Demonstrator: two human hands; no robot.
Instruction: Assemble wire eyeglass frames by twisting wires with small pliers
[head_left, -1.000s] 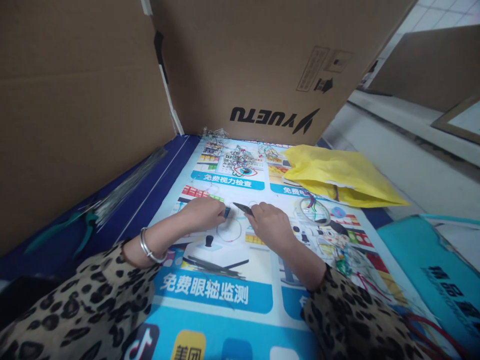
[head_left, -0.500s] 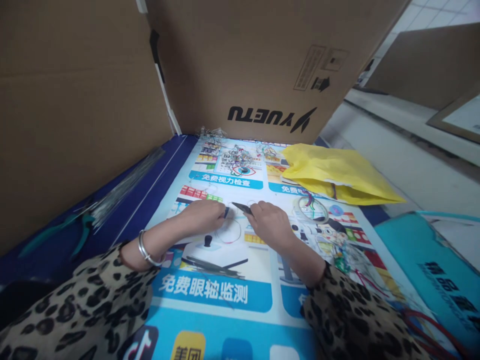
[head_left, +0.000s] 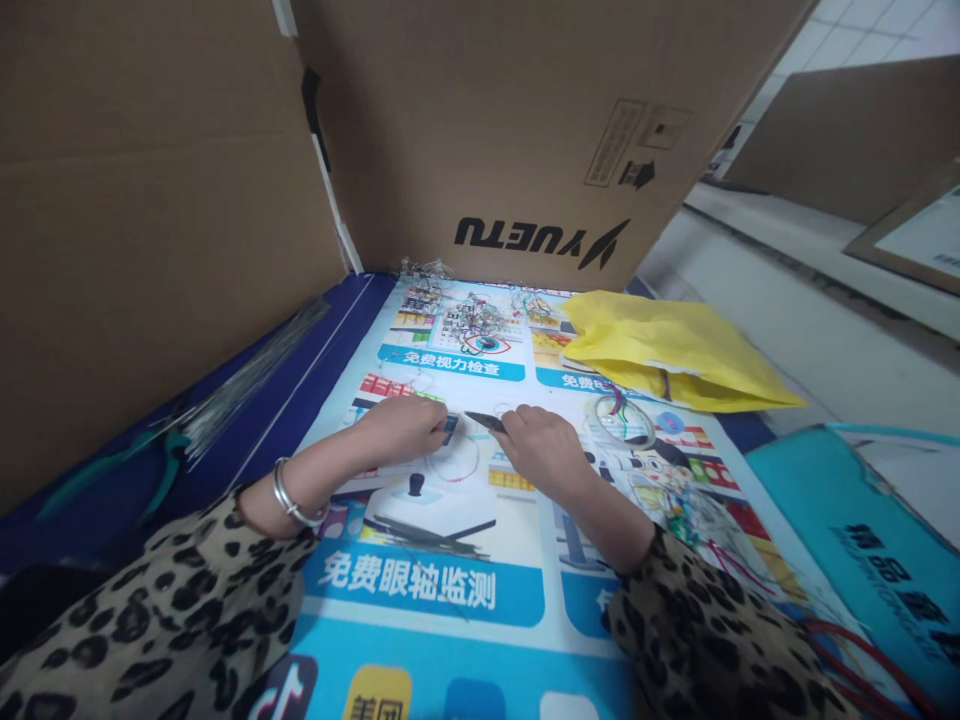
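My left hand (head_left: 405,428) is closed, its fingertips pinched around a small dark piece (head_left: 451,425). Facing it, my right hand (head_left: 546,450) grips a thin, dark, pointed piece (head_left: 484,421) whose tip reaches toward the left fingers. Whether that piece is a tool or a strip, I cannot tell. A fine wire loop (head_left: 454,468) shows just below and between both hands; what holds it is unclear. Several slim dark strips (head_left: 431,535) lie on the printed sheet (head_left: 551,560) nearer to me.
Tangled wire pieces (head_left: 472,315) lie toward the back, before a cardboard wall (head_left: 525,130). On the left are straight wires (head_left: 247,385) and teal-handled pliers (head_left: 161,465). A yellow bag (head_left: 667,340), a clear ring-shaped roll (head_left: 626,422) and a teal packet (head_left: 847,520) lie rightward.
Both hands keep nearly the same place and grip. The left hand has shifted very slightly left and down, and the pointed piece lies a little lower.
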